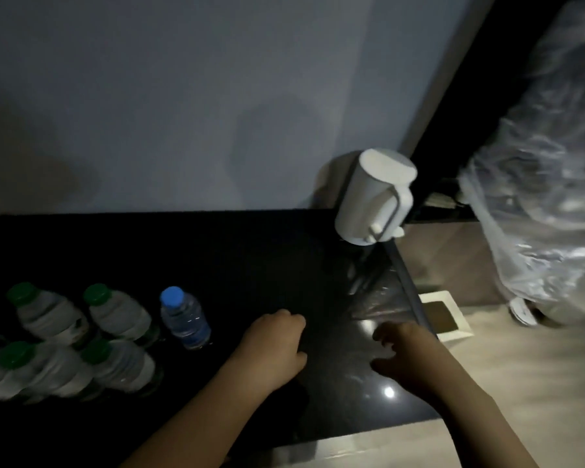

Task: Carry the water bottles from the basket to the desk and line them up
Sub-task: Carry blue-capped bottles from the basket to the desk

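Several water bottles stand on the black glossy desk (250, 258) at the left. Those with green caps (115, 315) form two rows, and a smaller blue-capped bottle (184, 319) stands to their right. My left hand (274, 349) hovers over the desk just right of the blue-capped bottle, fingers curled loosely, holding nothing. My right hand (406, 356) is near the desk's right edge, fingers spread and bent, also with nothing in it. No basket is in view.
A white electric kettle (374, 201) stands at the desk's back right corner. Right of the desk lies pale floor with a white-framed floor vent (443, 315). A large clear plastic-wrapped bundle (547, 197) fills the right side. A grey wall rises behind the desk.
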